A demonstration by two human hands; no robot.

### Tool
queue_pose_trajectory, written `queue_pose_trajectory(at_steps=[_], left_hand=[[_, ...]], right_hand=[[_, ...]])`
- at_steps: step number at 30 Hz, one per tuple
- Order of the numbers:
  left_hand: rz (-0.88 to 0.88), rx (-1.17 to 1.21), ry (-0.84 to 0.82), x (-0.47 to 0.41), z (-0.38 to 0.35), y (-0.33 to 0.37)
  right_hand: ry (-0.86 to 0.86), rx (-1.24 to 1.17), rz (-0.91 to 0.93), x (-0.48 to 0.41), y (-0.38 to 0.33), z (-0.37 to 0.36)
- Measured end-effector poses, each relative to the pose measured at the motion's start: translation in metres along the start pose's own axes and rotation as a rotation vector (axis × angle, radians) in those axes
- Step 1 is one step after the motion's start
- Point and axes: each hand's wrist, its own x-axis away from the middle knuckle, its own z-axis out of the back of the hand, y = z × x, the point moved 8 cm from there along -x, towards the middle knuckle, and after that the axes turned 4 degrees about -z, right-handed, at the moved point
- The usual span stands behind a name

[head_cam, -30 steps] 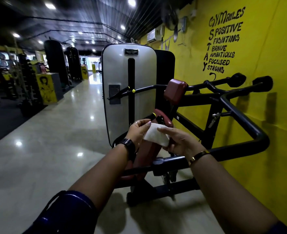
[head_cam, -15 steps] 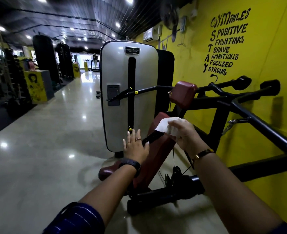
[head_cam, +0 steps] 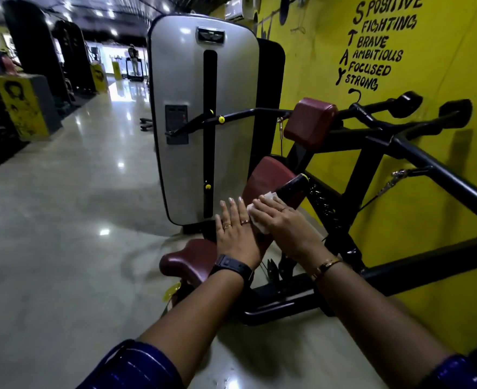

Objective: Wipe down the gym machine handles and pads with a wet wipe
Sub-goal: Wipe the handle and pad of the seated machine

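Note:
A black-framed gym machine stands by the yellow wall, with a sloped maroon back pad (head_cam: pixel 268 175), a maroon seat (head_cam: pixel 188 258) below it and a maroon upper pad (head_cam: pixel 310 123). My left hand (head_cam: pixel 235 234) lies flat on the back pad with straight fingers. My right hand (head_cam: pixel 283 223) presses a white wet wipe (head_cam: pixel 259 211) flat onto the same pad, just right of the left hand. A black handle (head_cam: pixel 292 186) juts out right above the wipe. Two more black grip ends (head_cam: pixel 407 103) point toward the wall.
The machine's grey weight-stack cover (head_cam: pixel 184 130) rises behind the pad. A black frame bar (head_cam: pixel 442 175) slants down at the right beside the yellow wall (head_cam: pixel 428 220). Glossy floor (head_cam: pixel 63 220) spreads to the left, with other machines and a yellow-faced box (head_cam: pixel 23 108) far left.
My right hand brought the wipe down from the top of the back pad to its middle, beside my left hand. My left hand stayed flat on the pad. The view moved closer.

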Motion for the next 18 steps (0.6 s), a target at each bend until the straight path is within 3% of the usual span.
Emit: queue_pose_trajectory(at_steps=[5, 10, 15, 18], left_hand=[[0.010, 0.082, 0.031, -0.003, -0.002, -0.003], [-0.006, 0.016, 0.019, -0.003, -0.001, -0.003], [0.004, 0.060, 0.026, -0.004, -0.003, -0.003], [-0.006, 0.084, 0.016, -0.003, 0.000, -0.002]], right_hand=[[-0.016, 0.006, -0.212, -0.005, 0.025, -0.006], [-0.128, 0.003, -0.045, -0.003, 0.003, -0.020], [0.034, -0.046, -0.218, 0.004, 0.029, 0.000], [0.001, 0.012, -0.226, -0.002, 0.025, -0.007]])
